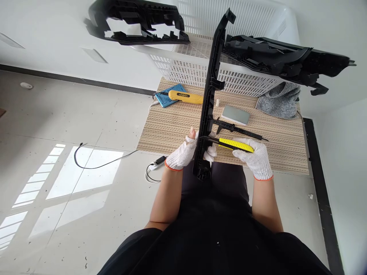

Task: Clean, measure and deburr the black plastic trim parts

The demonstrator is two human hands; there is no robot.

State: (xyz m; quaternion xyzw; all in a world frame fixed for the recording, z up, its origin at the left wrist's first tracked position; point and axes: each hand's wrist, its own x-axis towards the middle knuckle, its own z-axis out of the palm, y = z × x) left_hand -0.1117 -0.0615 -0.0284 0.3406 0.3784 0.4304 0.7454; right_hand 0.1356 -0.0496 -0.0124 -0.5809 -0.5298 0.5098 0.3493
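Note:
My left hand, in a white knitted glove with a bare thumb tip, is wrapped round the lower part of a long black plastic trim piece. The piece stands lengthwise in front of me, its top end over the basket. In my right hand, also gloved, is a yellow and black utility knife. Its tip points left and meets the trim piece near my left fingers; the exact contact is too small to make out. Just beyond the knife lies a black caliper on the striped table.
A white plastic basket stands at the table's back, with black plastic parts across it. A yellow corded tool rests on a blue pad. A grey box and grey cloth lie rightward. A cable crosses the floor.

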